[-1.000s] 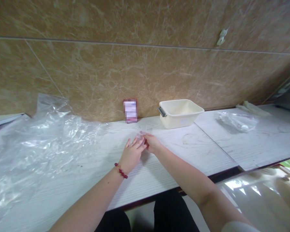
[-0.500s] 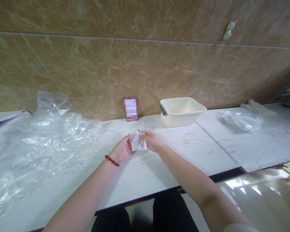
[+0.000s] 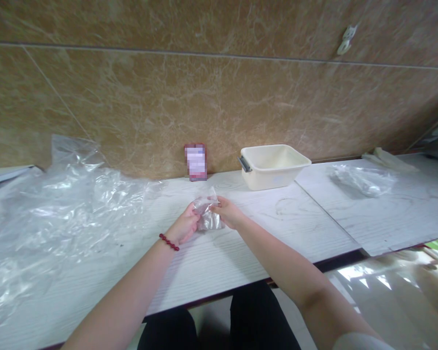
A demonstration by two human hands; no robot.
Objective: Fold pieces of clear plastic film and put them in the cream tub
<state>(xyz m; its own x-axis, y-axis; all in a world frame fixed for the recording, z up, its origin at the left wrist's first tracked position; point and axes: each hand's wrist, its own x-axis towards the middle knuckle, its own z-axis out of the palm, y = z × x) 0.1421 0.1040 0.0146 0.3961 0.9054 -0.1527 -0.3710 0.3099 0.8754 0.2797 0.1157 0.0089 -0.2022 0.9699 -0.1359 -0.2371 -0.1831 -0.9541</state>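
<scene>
Between my two hands, just above the white table (image 3: 241, 253), is a small clear plastic bag (image 3: 209, 221). My left hand (image 3: 186, 224), with a dark red bead bracelet (image 3: 169, 242) at its wrist, pinches the bag's left side. The fingers of my right hand (image 3: 228, 212) are closed on its upper right part. The bag looks crumpled and shiny, and I cannot make out anything inside it. Behind the hands, a blurred-out card with a red edge (image 3: 196, 163) leans upright against the wall.
A cream plastic bin (image 3: 273, 180) with a grey handle stands right of the card. Large clear plastic sheeting (image 3: 83, 209) covers the table's left side. Farther right lie another clear plastic bundle (image 3: 365, 180) and a pale cloth-like item (image 3: 387, 159). A brown marbled wall (image 3: 219, 107) rises behind.
The small bag has become more creased between my hands. My left hand has turned, its back now showing more, while my right hand stays nearly in place. The view has shifted slightly.
</scene>
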